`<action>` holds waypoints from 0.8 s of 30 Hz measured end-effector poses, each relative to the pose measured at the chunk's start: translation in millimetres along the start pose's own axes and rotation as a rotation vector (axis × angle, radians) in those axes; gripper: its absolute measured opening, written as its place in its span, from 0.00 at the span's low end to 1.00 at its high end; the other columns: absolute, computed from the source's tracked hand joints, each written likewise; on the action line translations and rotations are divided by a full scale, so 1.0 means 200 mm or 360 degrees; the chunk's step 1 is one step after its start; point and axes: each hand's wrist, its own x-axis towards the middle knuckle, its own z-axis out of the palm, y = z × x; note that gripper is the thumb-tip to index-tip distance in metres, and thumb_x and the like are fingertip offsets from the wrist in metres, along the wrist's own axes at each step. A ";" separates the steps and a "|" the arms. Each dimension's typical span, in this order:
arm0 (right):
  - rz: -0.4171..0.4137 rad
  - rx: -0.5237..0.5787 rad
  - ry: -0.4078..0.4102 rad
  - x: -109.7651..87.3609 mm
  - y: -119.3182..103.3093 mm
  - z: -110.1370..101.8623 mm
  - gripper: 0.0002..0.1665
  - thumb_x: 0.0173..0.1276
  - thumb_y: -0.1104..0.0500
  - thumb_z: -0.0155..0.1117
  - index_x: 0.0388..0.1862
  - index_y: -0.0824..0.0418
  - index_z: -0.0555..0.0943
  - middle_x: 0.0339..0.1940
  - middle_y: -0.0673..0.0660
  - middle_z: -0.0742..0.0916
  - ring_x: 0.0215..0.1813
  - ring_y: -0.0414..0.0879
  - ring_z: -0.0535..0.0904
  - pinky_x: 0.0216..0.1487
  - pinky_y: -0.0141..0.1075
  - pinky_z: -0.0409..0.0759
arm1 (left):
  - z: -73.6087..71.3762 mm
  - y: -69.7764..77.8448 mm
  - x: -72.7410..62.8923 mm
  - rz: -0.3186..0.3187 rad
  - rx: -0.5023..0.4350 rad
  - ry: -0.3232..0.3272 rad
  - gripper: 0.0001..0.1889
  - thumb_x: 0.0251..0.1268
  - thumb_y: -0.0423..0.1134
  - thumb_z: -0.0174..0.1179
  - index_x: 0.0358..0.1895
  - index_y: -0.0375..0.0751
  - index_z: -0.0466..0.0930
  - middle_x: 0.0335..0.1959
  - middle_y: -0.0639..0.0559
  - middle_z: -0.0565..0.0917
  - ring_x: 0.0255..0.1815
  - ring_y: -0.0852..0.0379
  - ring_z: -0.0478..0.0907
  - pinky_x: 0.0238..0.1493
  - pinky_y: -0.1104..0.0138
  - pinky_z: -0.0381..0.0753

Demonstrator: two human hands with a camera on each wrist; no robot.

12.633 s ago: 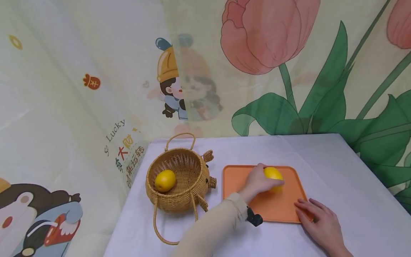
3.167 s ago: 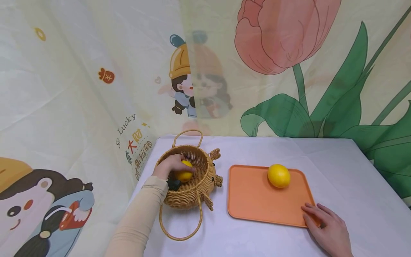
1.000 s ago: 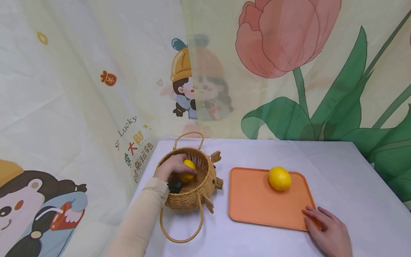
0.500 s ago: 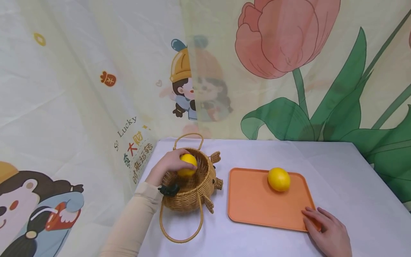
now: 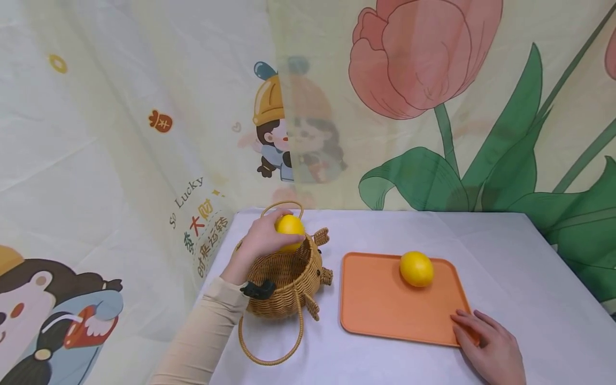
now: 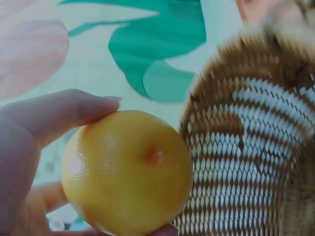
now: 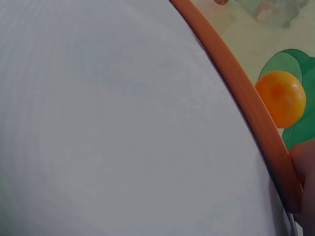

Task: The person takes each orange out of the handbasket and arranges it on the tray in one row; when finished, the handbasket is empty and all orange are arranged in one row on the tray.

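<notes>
My left hand point(image 5: 262, 238) grips a yellow lemon point(image 5: 290, 229) between thumb and fingers, up at the rim of the pig-shaped wicker basket point(image 5: 284, 299). In the left wrist view the lemon point(image 6: 129, 172) shows a small dimple, with the thumb and fingers around it and the basket's woven wall point(image 6: 221, 128) beside it. A second lemon point(image 5: 416, 269) lies on the orange tray point(image 5: 385, 305), towards its back right. My right hand point(image 5: 493, 345) rests with relaxed fingers on the tray's near right corner. The right wrist view has the tray rim point(image 7: 236, 88) close to the fingers point(image 7: 305, 160).
White cloth point(image 5: 529, 278) covers the table. One basket handle point(image 5: 270, 362) hangs down in front, another point(image 5: 283, 203) stands at the back. A printed curtain point(image 5: 317, 107) rises behind and to the left. The tray stands right of the basket.
Earlier the left hand held a lemon on the tray, then reached into the basket. Over the last second it has raised the gripped lemon from inside to the rim. The right hand stays put.
</notes>
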 end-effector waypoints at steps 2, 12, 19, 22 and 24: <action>0.0009 -0.0006 -0.0004 0.00 0.00 0.00 0.21 0.67 0.60 0.74 0.57 0.66 0.86 0.60 0.68 0.84 0.67 0.69 0.66 0.70 0.71 0.50 | 0.01 0.04 0.00 0.0021 -0.0069 0.0007 0.39 0.53 0.54 0.75 0.70 0.51 0.74 0.57 0.46 0.82 0.45 0.46 0.79 0.44 0.54 0.79; -0.0002 -0.0017 0.0006 0.00 0.02 0.01 0.21 0.67 0.59 0.74 0.57 0.66 0.86 0.59 0.68 0.84 0.66 0.69 0.67 0.68 0.71 0.52 | 0.19 0.19 0.03 0.0124 -0.0180 -0.0081 0.37 0.52 0.55 0.76 0.67 0.51 0.76 0.54 0.47 0.82 0.44 0.49 0.79 0.42 0.57 0.81; -0.0013 -0.0008 0.0011 0.00 0.02 0.00 0.20 0.67 0.59 0.73 0.56 0.65 0.86 0.59 0.67 0.85 0.66 0.69 0.67 0.67 0.72 0.54 | 0.31 0.31 0.04 0.0198 -0.0216 -0.0166 0.37 0.52 0.58 0.75 0.67 0.53 0.77 0.51 0.50 0.83 0.42 0.51 0.79 0.38 0.60 0.81; -0.0027 -0.0007 0.0021 0.00 0.02 0.00 0.20 0.67 0.59 0.74 0.55 0.65 0.86 0.58 0.67 0.85 0.65 0.69 0.68 0.66 0.72 0.55 | 0.35 0.35 0.03 0.0204 -0.0260 -0.0211 0.38 0.52 0.60 0.74 0.67 0.54 0.77 0.50 0.51 0.83 0.42 0.52 0.79 0.37 0.60 0.81; -0.0035 -0.0010 0.0029 0.00 0.02 0.00 0.19 0.67 0.59 0.74 0.55 0.65 0.86 0.58 0.67 0.85 0.65 0.69 0.68 0.66 0.72 0.55 | 0.37 0.38 0.02 0.0202 -0.0304 -0.0236 0.38 0.51 0.61 0.75 0.67 0.54 0.77 0.49 0.52 0.83 0.43 0.52 0.79 0.38 0.60 0.80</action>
